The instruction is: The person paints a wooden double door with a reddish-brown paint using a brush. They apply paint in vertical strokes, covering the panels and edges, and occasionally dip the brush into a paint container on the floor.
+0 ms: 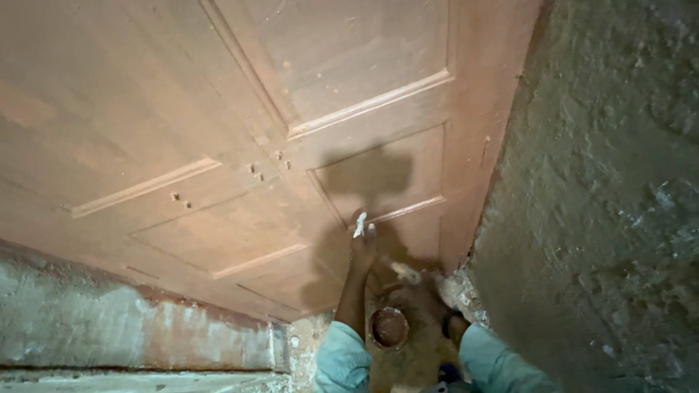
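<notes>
The left hand (362, 247) presses a small whitish scrap (360, 225), pinched in closed fingers, against the lower panel of the reddish-brown wooden door (218, 131); it looks light, thin and pliable, best held by its lower end. Below sits a small round tin (389, 327), while the right hand (429, 302) closes around a pale-tipped brush (405, 271)

Light teal sleeves pushed up both forearms, dark wristband on right wrist

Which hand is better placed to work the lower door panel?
Probably the left hand: its fingers already press a whitish piece against the door panel. The right hand sits lower, near the round tin.
</notes>
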Demonstrator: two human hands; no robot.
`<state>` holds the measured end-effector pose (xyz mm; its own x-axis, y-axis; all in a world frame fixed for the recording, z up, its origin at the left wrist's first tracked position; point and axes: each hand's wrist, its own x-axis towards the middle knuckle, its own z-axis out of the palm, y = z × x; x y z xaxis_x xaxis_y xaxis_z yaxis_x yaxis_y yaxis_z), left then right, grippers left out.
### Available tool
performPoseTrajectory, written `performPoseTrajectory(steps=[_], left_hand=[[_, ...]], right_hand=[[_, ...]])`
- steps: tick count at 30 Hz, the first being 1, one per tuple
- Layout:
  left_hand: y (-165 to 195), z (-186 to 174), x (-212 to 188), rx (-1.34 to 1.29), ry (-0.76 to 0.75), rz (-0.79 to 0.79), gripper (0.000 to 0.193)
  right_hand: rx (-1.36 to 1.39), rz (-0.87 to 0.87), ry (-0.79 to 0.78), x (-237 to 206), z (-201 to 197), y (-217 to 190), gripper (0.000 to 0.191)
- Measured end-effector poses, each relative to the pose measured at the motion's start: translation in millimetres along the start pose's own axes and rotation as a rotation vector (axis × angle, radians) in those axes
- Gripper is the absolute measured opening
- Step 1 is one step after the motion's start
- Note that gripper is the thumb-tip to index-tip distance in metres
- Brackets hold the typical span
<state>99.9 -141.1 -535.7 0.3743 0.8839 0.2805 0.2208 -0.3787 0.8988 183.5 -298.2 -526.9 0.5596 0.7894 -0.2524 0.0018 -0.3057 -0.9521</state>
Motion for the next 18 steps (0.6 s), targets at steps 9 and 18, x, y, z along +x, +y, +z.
performPoseTrajectory(steps=[9,18], left_hand=[[-15.8,-13.8,-19.7,-0.018,0.006,-0.22,0.055],[-27.0,-42.5,-40.8,0.134,0.02,0.047,0.052]], right_hand=[[0.444,-0.01,0.515,27.3,-81.1,34.8,0.028],[0.201,-0.11,0.275,17.7,-10.5,20.5,0.025]])
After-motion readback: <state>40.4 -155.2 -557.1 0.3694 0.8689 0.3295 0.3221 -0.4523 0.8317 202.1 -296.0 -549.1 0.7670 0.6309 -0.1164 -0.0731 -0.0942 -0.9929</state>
